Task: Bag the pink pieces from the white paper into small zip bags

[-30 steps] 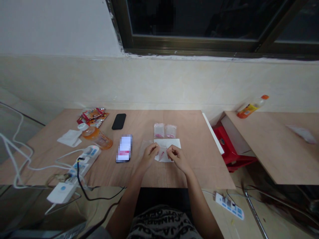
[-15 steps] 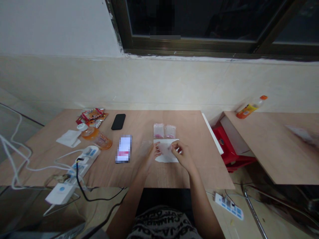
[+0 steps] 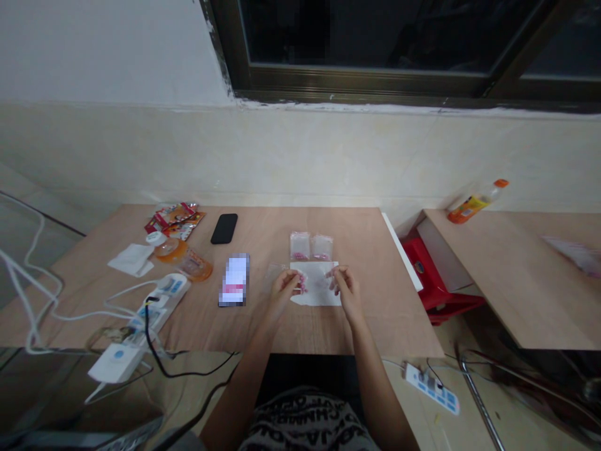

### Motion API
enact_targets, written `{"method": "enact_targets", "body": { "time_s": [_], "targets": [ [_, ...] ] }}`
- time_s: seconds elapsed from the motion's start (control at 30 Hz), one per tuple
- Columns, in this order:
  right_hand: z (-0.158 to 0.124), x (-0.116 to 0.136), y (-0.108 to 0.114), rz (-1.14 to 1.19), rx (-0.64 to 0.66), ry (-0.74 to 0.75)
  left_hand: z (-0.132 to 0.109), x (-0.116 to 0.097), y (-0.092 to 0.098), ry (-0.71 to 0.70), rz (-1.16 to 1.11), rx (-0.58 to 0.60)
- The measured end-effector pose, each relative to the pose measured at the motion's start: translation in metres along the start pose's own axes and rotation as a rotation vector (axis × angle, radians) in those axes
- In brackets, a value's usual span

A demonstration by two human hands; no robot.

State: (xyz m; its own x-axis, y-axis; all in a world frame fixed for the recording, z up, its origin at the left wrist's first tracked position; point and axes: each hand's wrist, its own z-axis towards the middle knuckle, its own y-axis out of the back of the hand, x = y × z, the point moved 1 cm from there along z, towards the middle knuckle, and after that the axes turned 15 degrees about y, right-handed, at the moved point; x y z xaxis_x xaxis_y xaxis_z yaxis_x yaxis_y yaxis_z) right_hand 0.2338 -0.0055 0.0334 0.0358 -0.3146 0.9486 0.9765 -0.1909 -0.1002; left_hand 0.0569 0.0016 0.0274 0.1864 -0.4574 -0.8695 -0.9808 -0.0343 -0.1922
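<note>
A white paper sheet [image 3: 319,295] lies on the wooden table between my hands. My left hand [image 3: 285,287] is closed at the sheet's left edge, with small pink beads [image 3: 303,283] at its fingertips. Over the right part of the sheet, my right hand [image 3: 345,287] has its fingers curled together around something clear, too small to make out. Just behind the sheet lie two clear bags with pink beads in their lower parts, a left one [image 3: 300,245] and a right one [image 3: 322,247]. Clear plastic [image 3: 277,271] lies beside my left hand.
To the left are a lit phone [image 3: 234,280], a black phone [image 3: 224,228], an orange drink bottle [image 3: 183,258], snack packets [image 3: 176,219], tissue [image 3: 132,260] and a power strip [image 3: 159,307] with cables. Right of the table stands a red stool [image 3: 422,275]; another table [image 3: 516,275] holds a bottle [image 3: 476,202].
My left fingers have closed, and pink beads now show beside them. My right hand has shifted slightly right, away from the left hand.
</note>
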Motion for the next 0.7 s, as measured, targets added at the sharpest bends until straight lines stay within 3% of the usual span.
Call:
{"method": "enact_targets", "body": {
  "time_s": [0.2,0.33,0.53,0.7],
  "targets": [
    [-0.004,-0.006,-0.005,-0.038,0.143,0.019,-0.004,-0.009,0.002,-0.01,-0.009,-0.014],
    [-0.006,-0.018,-0.01,-0.002,0.164,-0.02,-0.012,-0.02,0.003,-0.015,0.044,-0.019],
    [-0.015,-0.032,-0.021,0.156,0.064,-0.264,-0.022,-0.033,0.004,-0.034,0.034,-0.004],
    [-0.02,-0.029,-0.035,0.362,-0.051,-0.368,-0.032,-0.041,0.004,-0.039,0.028,0.016]
  ]
}}
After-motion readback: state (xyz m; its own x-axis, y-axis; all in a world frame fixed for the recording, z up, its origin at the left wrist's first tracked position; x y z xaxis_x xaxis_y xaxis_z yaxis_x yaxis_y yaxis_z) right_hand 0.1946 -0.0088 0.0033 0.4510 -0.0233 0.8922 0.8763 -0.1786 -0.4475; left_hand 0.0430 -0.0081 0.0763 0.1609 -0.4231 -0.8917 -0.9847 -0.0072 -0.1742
